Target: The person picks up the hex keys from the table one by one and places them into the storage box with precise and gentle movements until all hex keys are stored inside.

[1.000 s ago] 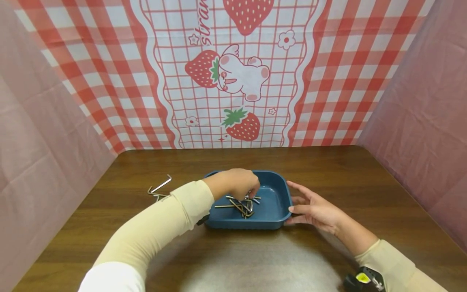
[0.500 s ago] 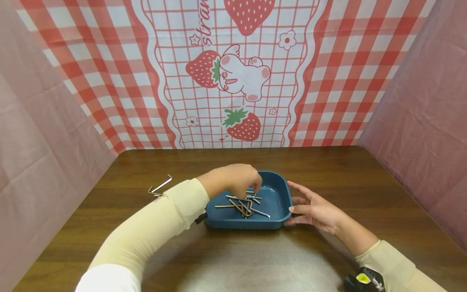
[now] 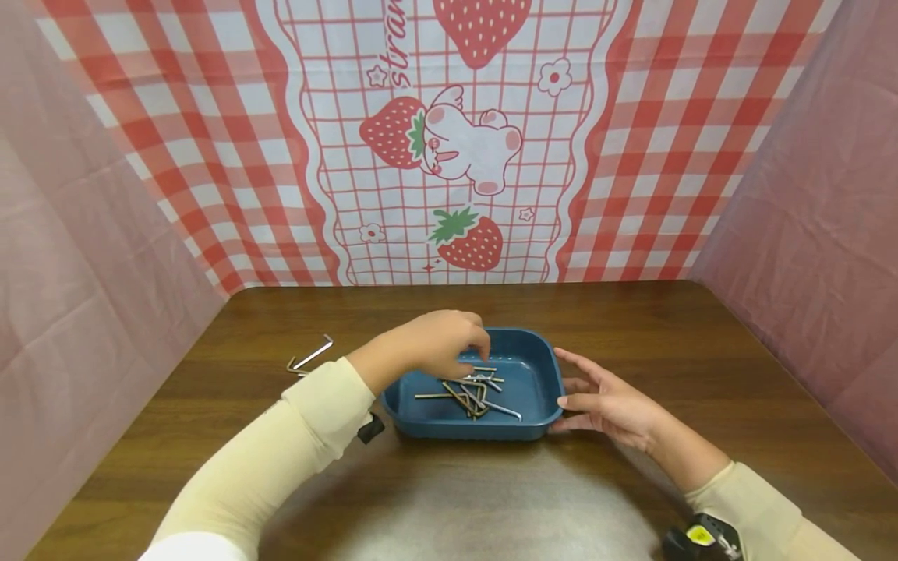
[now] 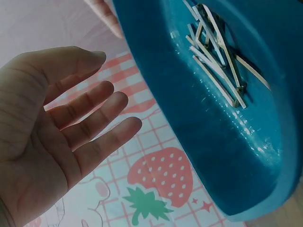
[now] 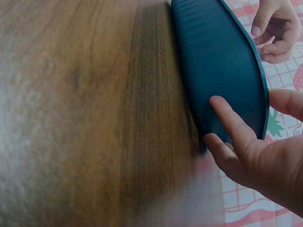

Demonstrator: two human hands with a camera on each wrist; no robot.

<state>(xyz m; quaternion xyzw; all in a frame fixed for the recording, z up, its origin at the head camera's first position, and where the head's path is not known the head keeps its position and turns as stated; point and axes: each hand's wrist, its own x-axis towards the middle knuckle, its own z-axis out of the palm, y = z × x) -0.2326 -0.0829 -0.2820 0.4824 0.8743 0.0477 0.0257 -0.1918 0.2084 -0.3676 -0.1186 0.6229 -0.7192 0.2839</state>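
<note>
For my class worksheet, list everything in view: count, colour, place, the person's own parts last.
Tray: one, blue, centre.
Table: one, brown, beneath the tray.
Hex keys inside: several, brassy and silver, on the tray's floor.
Hex keys outside: at least two, brassy and silver, on the table's left.
Printed cloth: one, red and white with green, behind the table.
Plain cloths: two, pink, at the sides.
Wrist devices: two, black, at the wrists.
Sleeves: two, cream, on the forearms; the left meets white fabric.
Left hand: one, above the tray, holding nothing.
Right hand: one, against the tray's right end.
</note>
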